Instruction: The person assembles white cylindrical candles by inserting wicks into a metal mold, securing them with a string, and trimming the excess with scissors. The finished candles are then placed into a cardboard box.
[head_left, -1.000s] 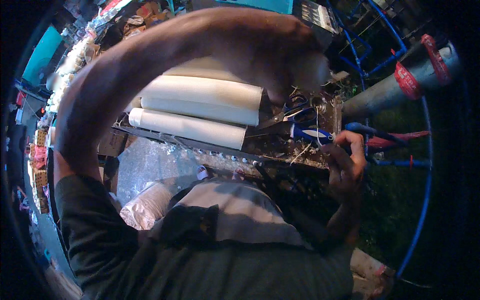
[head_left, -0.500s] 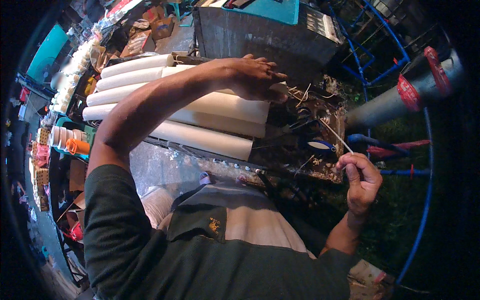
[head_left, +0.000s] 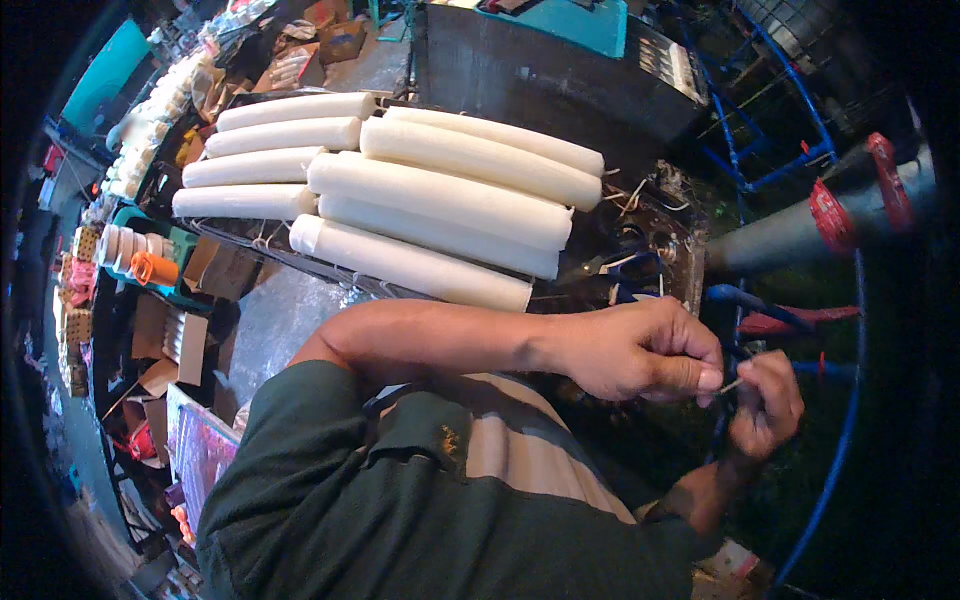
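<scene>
In front of my body, my left hand [head_left: 645, 350] reaches across to the right, its thumb and fingers pinched together. My right hand [head_left: 768, 402] is closed just beside it. Between the fingertips shows a short piece of thin whitish cord [head_left: 731, 387], which both hands grip; most of it is hidden by the fingers. Several long white candles [head_left: 450, 200] lie side by side in two groups on the dark bench, beyond my left forearm. Short wick ends stick out of some of them.
Blue-handled scissors [head_left: 632, 263] lie at the bench's right end, near loose cord scraps [head_left: 635, 195]. A large grey pipe with red wrapping [head_left: 830, 217] and blue metal tubing [head_left: 857, 400] stand to the right. A dark metal tank [head_left: 540, 80] is behind; cardboard boxes [head_left: 180, 340] are at left.
My left hand has come from over the candles down to my right hand and taken hold of the cord. The candles now show fully, and my right hand has shifted slightly right and nearer.
</scene>
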